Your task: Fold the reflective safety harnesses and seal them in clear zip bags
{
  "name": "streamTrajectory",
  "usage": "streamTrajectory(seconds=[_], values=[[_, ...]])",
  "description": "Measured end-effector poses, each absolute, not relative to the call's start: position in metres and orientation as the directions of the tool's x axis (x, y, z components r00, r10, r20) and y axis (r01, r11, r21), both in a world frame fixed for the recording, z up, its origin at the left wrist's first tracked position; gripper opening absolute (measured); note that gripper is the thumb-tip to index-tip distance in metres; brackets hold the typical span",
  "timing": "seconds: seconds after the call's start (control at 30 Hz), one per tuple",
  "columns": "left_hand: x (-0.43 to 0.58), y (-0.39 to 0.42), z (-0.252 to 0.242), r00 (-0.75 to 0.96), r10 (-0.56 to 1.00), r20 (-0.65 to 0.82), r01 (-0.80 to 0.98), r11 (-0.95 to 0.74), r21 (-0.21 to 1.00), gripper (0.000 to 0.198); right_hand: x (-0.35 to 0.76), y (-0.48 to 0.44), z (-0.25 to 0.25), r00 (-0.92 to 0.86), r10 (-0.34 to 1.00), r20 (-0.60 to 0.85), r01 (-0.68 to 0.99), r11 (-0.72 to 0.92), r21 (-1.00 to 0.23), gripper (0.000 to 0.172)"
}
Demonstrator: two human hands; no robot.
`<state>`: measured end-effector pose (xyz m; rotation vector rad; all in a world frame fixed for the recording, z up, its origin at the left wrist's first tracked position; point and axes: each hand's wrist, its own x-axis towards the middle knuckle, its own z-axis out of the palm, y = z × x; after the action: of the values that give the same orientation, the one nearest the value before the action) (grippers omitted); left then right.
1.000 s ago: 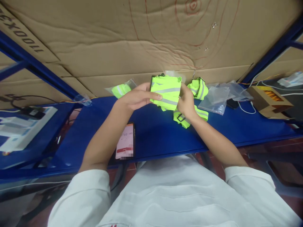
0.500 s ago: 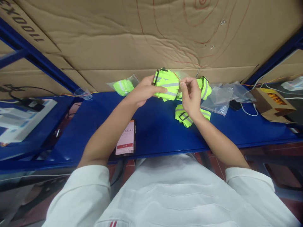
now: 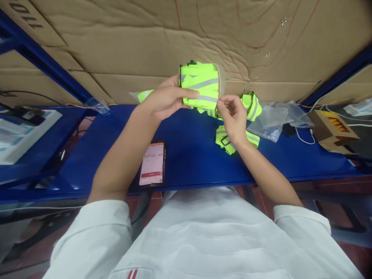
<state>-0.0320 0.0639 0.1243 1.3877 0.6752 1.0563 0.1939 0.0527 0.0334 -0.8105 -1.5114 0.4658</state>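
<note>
My left hand (image 3: 171,97) grips a folded bundle of neon-yellow reflective straps (image 3: 203,79) with grey stripes and black buckles, thumb across its front. At the bundle's right end is a clear plastic bag (image 3: 222,79) with a thin red line along its mouth. The fingers of my right hand (image 3: 235,119) pinch the lower corner of that mouth. Below my right wrist lies another folded strap bundle (image 3: 223,140) with a black buckle. A further strap bundle (image 3: 253,106) rests behind my right hand. Left of the held one, a bagged yellow piece (image 3: 144,95) is partly hidden by my left hand.
A phone (image 3: 152,164) showing a timer lies on the blue table (image 3: 186,155). Clear bags (image 3: 269,122) and an open cardboard box (image 3: 333,131) stand to the right. A clear cup (image 3: 97,105) lies back left. Cardboard (image 3: 130,50) walls the rear.
My left hand has raised the strap bundle slightly and shifted it left. The bag's mouth now spreads along the bundle's right end, with my right hand still pinching its edge.
</note>
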Motion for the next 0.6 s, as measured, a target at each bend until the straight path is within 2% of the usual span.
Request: streamTrajectory(seconds=[0.1, 0.2, 0.3, 0.43, 0.6], values=[[-0.031, 0.066, 0.122, 0.447, 0.875, 0.185, -0.216, -0.095, 0.972, 0.058, 0.191, 0.052, 0.032, 0.055, 0.73, 0.681, 0.151, 0.668, -0.728, 0.055], [-0.034, 0.067, 0.122, 0.478, 0.865, 0.151, -0.184, -0.069, 0.98, 0.062, 0.187, 0.046, 0.033, -0.012, 0.74, 0.672, 0.127, 0.668, -0.733, 0.053], [-0.038, 0.067, 0.122, 0.492, 0.861, 0.129, -0.123, -0.078, 0.989, 0.068, 0.185, 0.039, 0.038, -0.018, 0.712, 0.702, 0.194, 0.691, -0.696, 0.054], [-0.038, 0.064, 0.119, 0.498, 0.85, 0.172, -0.05, -0.17, 0.984, 0.082, 0.19, 0.037, 0.045, 0.02, 0.662, 0.749, 0.256, 0.721, -0.644, 0.046], [-0.036, 0.063, 0.114, 0.551, 0.819, 0.158, 0.068, -0.233, 0.97, 0.077, 0.195, 0.038, 0.045, 0.019, 0.645, 0.764, 0.312, 0.722, -0.617, 0.045]])
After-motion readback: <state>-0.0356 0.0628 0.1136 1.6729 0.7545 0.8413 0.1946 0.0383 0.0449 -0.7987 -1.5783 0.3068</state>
